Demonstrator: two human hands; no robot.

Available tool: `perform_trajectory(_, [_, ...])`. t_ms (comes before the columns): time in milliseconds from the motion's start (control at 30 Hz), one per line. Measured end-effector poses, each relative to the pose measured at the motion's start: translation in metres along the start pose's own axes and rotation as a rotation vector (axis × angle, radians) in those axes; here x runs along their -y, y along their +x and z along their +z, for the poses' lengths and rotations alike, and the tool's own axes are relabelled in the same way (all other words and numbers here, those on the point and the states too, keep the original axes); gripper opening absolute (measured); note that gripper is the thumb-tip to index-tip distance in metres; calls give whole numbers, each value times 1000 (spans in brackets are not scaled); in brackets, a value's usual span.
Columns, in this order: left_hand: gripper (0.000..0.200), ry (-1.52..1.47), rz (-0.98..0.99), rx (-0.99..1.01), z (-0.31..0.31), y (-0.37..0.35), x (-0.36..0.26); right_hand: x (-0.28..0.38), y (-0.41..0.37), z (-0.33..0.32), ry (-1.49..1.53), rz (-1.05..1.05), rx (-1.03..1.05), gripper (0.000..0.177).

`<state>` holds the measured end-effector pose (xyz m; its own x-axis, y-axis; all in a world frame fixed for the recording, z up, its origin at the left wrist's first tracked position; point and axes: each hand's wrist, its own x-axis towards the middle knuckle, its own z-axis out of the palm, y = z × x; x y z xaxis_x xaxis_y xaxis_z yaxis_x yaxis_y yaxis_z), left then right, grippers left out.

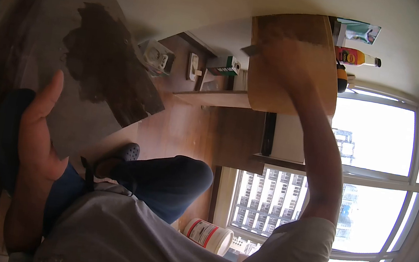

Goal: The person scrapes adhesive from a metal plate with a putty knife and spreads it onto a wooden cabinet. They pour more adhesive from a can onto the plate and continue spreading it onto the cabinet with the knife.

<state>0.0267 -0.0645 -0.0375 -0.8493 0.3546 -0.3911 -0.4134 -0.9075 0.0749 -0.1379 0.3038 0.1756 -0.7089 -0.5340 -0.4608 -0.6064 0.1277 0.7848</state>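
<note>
My left hand grips the lower edge of a large greyish sheet, its thumb on the front and the other fingers hidden behind. A dark brown, wet-looking patch covers part of that sheet. Motion blurs my right hand, which is in front of a tan panel with a darker brown upper part. From its fingers sticks out a flat, dark scraper-like blade; the grip itself is smeared.
A green-and-white box and a clear container are beyond the sheet. A bottle with a pink and yellow label is beside the panel. Near my knee is a white bucket, by the windows. The floor is wooden.
</note>
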Motion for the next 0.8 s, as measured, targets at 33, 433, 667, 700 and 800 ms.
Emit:
perform_trajectory(33, [34,4,-4,-4,0,0,0,-11,1,-8,28,26,-139,11])
perform_trajectory(433, [36,13,5,10,1,-1,-1,38,-20,25,13,56,94,11])
perform_trajectory(667, [37,-14,0,8,2,0,0,43,-32,-28,84,-14,340,13])
perform_trajectory(700, [37,-9,5,2,2,0,0,29,-26,-29,160,-17,163,12])
perform_trajectory(800, [36,7,2,-10,-1,-1,-1,2,3,-14,114,23,94,11])
